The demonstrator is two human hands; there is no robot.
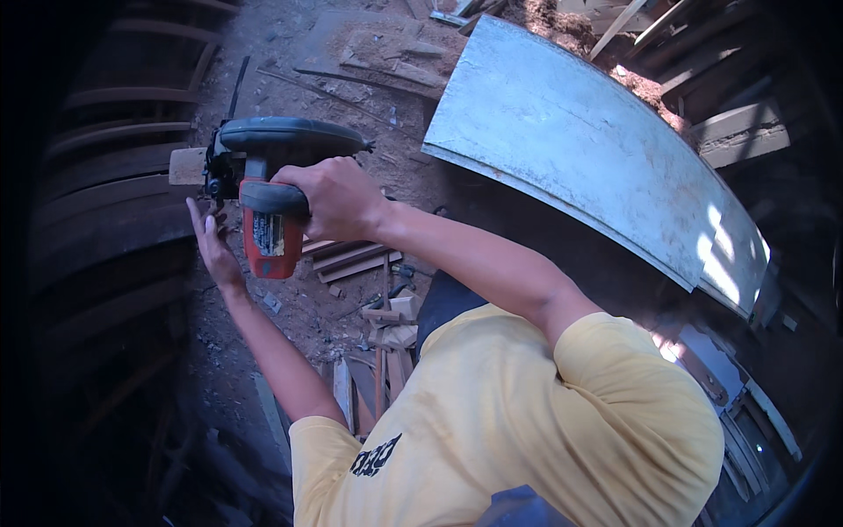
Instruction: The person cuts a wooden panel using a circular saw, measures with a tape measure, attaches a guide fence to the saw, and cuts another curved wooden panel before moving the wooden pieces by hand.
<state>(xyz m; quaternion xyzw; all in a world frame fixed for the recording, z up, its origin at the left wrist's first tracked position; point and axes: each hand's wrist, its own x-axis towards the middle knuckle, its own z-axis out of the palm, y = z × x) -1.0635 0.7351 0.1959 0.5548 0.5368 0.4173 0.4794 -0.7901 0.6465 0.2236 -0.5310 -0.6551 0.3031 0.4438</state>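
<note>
A circular saw (272, 230) with a red motor housing and dark blade guard hangs at the upper left. My right hand (338, 198) is closed around its dark handle. Below the saw's front edge is my left hand (213, 246), its fingers stretched out and pointing up toward the saw's base. Whether those fingertips touch the saw cannot be made out. A pale piece of wood (184, 167) sticks out past the left side of the saw, close above the left fingertips. The blade itself is hidden.
A large pale panel on a bench (580, 149) stretches across the upper right. Stacked boards (132, 180) line the left side. Wood offcuts (356, 259) lie on the dusty floor near my body, with more scraps (386, 66) at the far side.
</note>
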